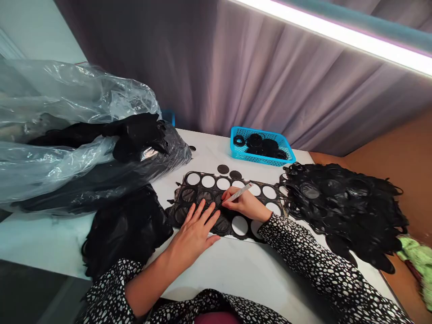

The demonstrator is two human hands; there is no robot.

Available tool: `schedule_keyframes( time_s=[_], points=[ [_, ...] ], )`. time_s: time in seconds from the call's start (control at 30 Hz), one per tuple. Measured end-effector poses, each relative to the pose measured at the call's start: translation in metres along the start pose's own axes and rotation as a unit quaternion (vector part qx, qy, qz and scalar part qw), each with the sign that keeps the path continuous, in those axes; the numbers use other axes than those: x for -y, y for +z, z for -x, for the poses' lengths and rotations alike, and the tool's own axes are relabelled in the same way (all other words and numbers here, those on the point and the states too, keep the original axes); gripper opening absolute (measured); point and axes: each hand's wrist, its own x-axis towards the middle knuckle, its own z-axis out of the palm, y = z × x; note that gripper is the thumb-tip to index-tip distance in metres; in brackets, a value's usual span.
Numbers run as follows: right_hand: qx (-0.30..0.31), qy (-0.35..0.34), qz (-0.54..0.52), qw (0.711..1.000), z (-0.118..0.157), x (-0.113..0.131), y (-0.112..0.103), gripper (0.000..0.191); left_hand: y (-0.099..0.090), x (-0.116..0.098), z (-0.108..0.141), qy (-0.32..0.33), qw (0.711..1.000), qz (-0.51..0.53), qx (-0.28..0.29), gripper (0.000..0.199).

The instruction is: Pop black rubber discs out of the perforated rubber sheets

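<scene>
A black sheet with rows of round cut-outs lies flat on the white table. White shows through the holes of its far row and right side; black discs still fill several holes at the left and middle. My left hand rests flat with fingers spread over the sheet's near left part. In my right hand is a slim whitish pen-like tool, gripped like a pencil with its tip down at a disc near the middle. Two loose black discs lie just beyond the sheet's far edge.
A blue perforated basket holding black rings and discs stands at the back. Heaped black ring-holed scraps cover the right side. On the left are a stack of black sheets and a large clear plastic bag with black material.
</scene>
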Motion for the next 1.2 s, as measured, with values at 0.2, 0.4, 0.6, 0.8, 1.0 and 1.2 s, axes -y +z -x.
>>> schedule_keyframes(
  time_s=[0.2, 0.4, 0.6, 0.8, 1.0, 1.2],
  points=[
    [0.006, -0.006, 0.023, 1.0, -0.001, -0.003, -0.002, 0.009, 0.001, 0.0, 0.001, 0.005, 1.0, -0.005, -0.012, 0.055],
    [0.023, -0.153, 0.248, 0.956, 0.011, 0.003, 0.014, 0.009, 0.003, 0.0, 0.001, 0.01, 0.999, -0.029, -0.007, 0.051],
    [-0.097, -0.071, 0.443, 0.888, -0.004, 0.004, -0.019, 0.012, 0.002, -0.002, 0.002, 0.006, 1.0, -0.028, 0.004, 0.057],
    [-0.165, 0.015, 0.443, 0.881, -0.032, 0.016, -0.032, 0.014, -0.009, -0.001, 0.01, 0.014, 1.0, -0.007, 0.02, 0.069],
    [-0.253, 0.123, 0.457, 0.844, -0.032, 0.006, -0.068, 0.009, -0.013, 0.006, 0.019, 0.019, 0.999, 0.021, 0.026, 0.063],
    [-0.174, -0.054, 0.244, 0.952, -0.03, 0.018, -0.048, 0.017, -0.017, 0.01, 0.023, 0.044, 0.998, 0.054, -0.004, 0.059]
  ],
)
